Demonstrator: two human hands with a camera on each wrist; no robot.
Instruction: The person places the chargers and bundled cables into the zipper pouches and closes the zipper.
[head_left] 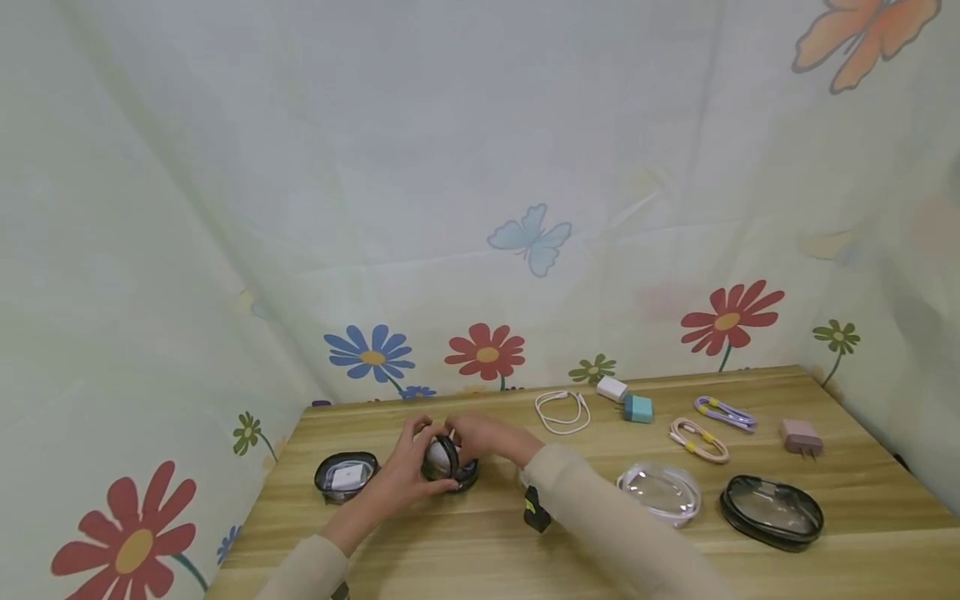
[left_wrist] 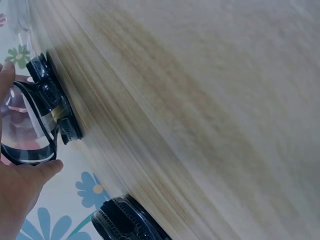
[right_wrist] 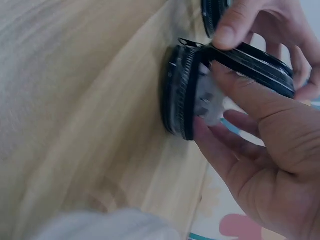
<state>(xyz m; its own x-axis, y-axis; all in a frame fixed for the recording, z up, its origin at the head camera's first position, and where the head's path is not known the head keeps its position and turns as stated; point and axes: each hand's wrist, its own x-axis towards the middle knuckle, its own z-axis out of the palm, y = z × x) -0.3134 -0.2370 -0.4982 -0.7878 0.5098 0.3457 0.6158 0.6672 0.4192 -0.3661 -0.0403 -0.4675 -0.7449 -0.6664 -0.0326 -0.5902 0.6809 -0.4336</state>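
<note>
My left hand [head_left: 405,467] grips the raised lid of a small clear pouch [right_wrist: 187,95] with black zipped edging, thumb on one side and fingers on the other. The pouch stands unzipped on the table, its zip pull near the left thumb. My right hand [right_wrist: 280,150] reaches into its mouth from the other side. Between the right thumb and fingers is a whitish charger plug [right_wrist: 207,100] with metal prongs, partly hidden by fingers and pouch edge. Left of the hands lies a second black-edged pouch [head_left: 347,477] with a white charger inside.
Toward the back lie a white cable [head_left: 562,412], a white charger [head_left: 612,388] and a blue charger [head_left: 638,408]. Farther right are a purple cable [head_left: 725,413], a pink cable [head_left: 699,440] and a pink charger [head_left: 801,437]. A white-edged pouch [head_left: 660,493] and a black-edged pouch [head_left: 772,510] lie front right.
</note>
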